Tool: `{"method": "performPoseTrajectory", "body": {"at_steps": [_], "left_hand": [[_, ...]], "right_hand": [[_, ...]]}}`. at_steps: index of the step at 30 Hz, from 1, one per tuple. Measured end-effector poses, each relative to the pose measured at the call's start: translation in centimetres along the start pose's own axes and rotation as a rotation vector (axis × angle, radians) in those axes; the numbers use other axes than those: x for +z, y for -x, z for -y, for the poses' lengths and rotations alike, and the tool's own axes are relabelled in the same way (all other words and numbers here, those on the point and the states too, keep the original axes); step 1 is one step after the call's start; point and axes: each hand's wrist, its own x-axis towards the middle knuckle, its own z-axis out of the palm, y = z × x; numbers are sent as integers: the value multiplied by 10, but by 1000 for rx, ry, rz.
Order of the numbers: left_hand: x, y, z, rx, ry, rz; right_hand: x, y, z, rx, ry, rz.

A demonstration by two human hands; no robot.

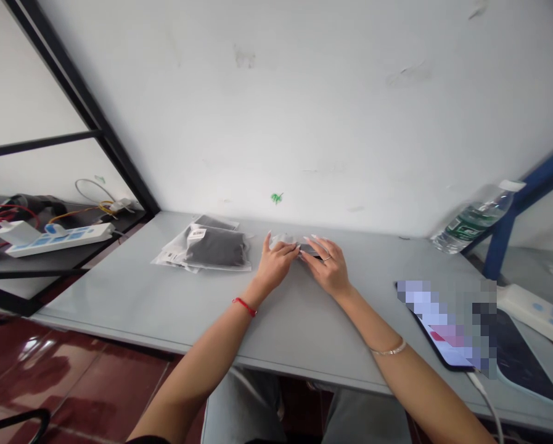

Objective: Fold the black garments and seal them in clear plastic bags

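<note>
In the head view, my left hand (pixel 275 262) and my right hand (pixel 328 266) meet over a packet (pixel 283 238) near the wall. Clear plastic and something dark show between and behind my fingers; most of it is hidden. My left fingers are curled together on the packet, thumb side up. The right hand pinches its dark part, fingertips close to the left ones. To the left of my hands lies a small stack of clear plastic bags (pixel 217 248) with dark grey folded cloth-like contents and a white barcode label on top.
A lit phone (pixel 442 333) and a second dark phone-like device (pixel 528 354) lie at the right. A water bottle (pixel 475 219) leans by the blue post (pixel 500 237). Power strips stand at both sides, the left one (pixel 63 239) among cables. The white wall (pixel 276 123) rises behind the table.
</note>
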Motion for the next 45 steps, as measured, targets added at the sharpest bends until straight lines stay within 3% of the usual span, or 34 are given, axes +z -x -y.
{"method": "performPoseTrajectory", "body": {"at_steps": [12,19,32,40,45], "left_hand": [[-7,0,6,19,74,-74],[-13,-1,12,5,83,-150],[-21,-1,21,-14,63,-217],[-14,0,24,-6,99,-275],[-10,0,22,-25,123,-282]], "right_hand": [[6,5,-10,-29,-28,-109],[0,3,-24,62,106,-145],[-7,4,-41,102,78,-248],[-6,7,-45,134,52,-219],[-9,9,-41,174,-15,-127]]}}
